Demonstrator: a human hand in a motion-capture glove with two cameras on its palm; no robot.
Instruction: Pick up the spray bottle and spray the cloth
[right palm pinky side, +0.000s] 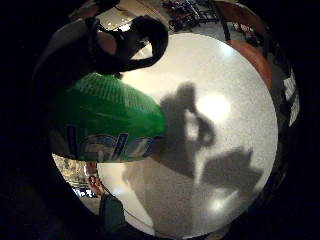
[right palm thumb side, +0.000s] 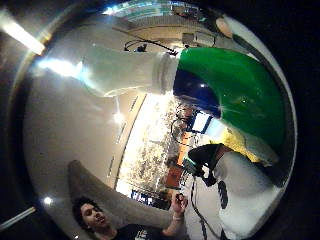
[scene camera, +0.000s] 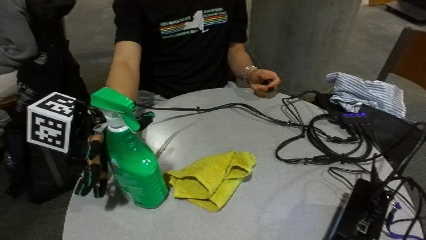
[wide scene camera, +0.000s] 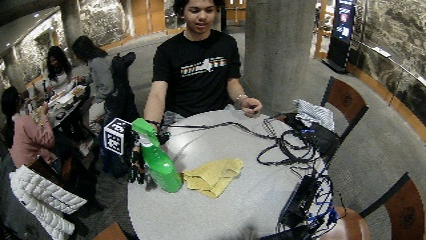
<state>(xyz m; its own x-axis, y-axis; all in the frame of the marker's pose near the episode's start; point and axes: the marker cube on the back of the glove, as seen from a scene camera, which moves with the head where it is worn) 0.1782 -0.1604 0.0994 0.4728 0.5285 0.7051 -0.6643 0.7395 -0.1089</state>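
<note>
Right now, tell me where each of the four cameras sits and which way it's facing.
Little finger side palm view: on the gloved hand, facing the spray bottle and table; finger straps show.
Thumb side palm view: same palm, looking up past the bottle.
Outside view: across the table, facing the person's torso and yellow cloth.
Wide outside view: the same side, seen wider.
All four share the bottle.

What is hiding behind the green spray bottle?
The gloved right hand is behind the spray bottle. Its fingers hang straight down beside the bottle. The bottle covers the palm, so contact cannot be seen.
</note>
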